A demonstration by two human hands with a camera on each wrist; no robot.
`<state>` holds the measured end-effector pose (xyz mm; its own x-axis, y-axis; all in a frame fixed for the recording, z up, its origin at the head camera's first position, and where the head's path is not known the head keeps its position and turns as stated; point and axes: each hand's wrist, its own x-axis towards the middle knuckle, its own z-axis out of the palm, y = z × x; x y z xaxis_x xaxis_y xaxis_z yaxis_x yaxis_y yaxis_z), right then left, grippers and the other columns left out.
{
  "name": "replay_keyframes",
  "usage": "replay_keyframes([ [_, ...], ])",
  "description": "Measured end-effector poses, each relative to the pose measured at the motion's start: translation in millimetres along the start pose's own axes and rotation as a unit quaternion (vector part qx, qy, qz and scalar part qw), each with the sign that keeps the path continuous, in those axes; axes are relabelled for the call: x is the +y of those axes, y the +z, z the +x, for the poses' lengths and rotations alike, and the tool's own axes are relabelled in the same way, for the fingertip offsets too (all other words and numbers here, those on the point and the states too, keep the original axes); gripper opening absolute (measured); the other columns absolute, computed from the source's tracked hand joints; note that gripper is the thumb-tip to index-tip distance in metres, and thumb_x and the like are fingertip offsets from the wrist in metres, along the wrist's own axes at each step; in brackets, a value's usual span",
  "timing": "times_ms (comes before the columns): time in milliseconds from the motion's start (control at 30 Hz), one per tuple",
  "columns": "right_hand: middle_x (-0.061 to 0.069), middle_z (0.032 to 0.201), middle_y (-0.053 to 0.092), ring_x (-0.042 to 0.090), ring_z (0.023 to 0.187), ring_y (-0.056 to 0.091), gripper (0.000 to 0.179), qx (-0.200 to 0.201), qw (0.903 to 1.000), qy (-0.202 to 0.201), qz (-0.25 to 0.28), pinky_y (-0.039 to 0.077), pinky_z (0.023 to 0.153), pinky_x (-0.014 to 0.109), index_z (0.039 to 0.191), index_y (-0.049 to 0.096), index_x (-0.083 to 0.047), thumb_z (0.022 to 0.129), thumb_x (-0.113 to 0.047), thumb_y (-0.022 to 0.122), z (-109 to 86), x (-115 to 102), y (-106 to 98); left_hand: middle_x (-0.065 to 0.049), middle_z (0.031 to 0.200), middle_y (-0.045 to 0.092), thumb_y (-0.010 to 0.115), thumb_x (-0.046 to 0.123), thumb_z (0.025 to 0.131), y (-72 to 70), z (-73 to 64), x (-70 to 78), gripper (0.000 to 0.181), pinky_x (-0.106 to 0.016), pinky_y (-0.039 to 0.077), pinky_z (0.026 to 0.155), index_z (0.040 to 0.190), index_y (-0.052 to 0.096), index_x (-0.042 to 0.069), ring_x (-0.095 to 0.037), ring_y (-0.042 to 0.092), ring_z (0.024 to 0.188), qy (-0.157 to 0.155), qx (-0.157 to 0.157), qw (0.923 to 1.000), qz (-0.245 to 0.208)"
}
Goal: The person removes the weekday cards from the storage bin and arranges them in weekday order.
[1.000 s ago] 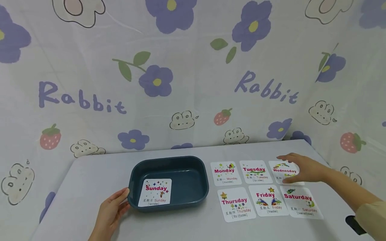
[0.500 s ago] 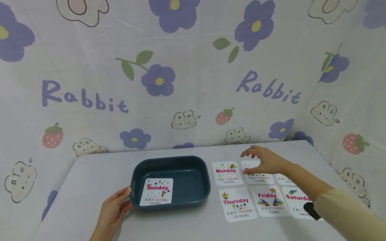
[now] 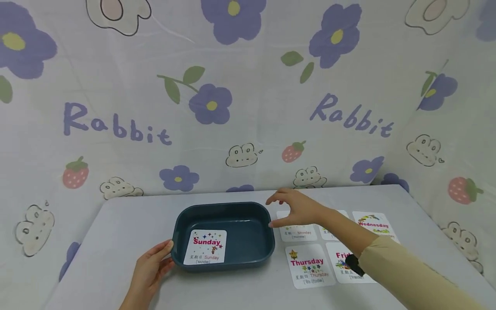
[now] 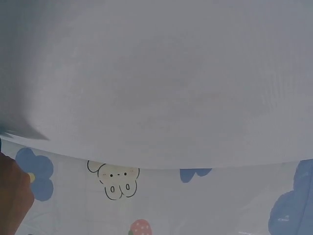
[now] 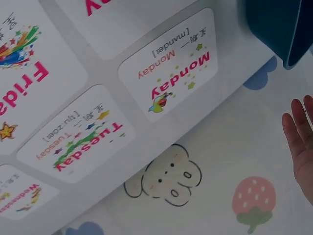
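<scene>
A dark blue plastic tray [image 3: 252,257] stands on the table, with a white "Sunday" card [image 3: 205,247] lying in its left part. My left hand [image 3: 149,265] holds the tray's left end at the rim; some of its fingers are hidden. Beside the tray's right end, my right hand [image 3: 298,209] hovers with fingers and thumb spread apart and nothing between them. It partly covers the "Monday" card [image 3: 297,234]. In the right wrist view, the fingers [image 5: 293,132] of that hand show near the tray's corner.
To the right, weekday cards lie in two rows: the "Tuesday" card [image 5: 80,134], "Wednesday" card [image 3: 373,221], "Thursday" card [image 3: 309,267] and "Friday" card [image 3: 345,273]. My right sleeve [image 3: 407,267] crosses over them. A patterned cloth [image 3: 248,107] hangs behind the table [image 3: 139,211].
My right hand has moved left, from over the "Wednesday" card, past "Tuesday", to the tray's right end. My left hand has stayed at the tray. The head view has shifted slightly.
</scene>
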<state>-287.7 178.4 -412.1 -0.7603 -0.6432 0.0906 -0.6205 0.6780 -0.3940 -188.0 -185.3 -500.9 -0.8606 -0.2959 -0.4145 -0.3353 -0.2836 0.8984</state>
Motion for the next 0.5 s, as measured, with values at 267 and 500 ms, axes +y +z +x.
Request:
replay_keyframes([
  [267, 0.0, 0.113, 0.057, 0.017, 0.102, 0.054, 0.05, -0.02, 0.9995, -0.024, 0.008, 0.047, 0.09, 0.035, 0.114, 0.061, -0.017, 0.075, -0.046, 0.072, 24.1, -37, 24, 0.008, 0.073, 0.065, 0.07, 0.027, 0.082, 0.5, -1.4, -0.9, 0.037, -0.02, 0.053, 0.062, 0.112, 0.062, 0.006, -0.009, 0.059, 0.065, -0.002, 0.005, 1.0, -0.004],
  [500, 0.001, 0.119, 0.053, 0.014, 0.103, 0.053, 0.061, -0.08, 0.9927, -0.002, -0.091, 0.05, 0.084, 0.031, 0.123, 0.056, -0.018, 0.075, -0.054, 0.068, 41.2, -72, 57, 0.008, 0.075, 0.066, 0.069, 0.028, 0.083, 1.1, -1.9, 0.3, 0.044, -0.02, 0.053, 0.063, 0.117, 0.059, 0.004, -0.009, 0.059, 0.066, -0.004, 0.003, 1.0, 0.003],
])
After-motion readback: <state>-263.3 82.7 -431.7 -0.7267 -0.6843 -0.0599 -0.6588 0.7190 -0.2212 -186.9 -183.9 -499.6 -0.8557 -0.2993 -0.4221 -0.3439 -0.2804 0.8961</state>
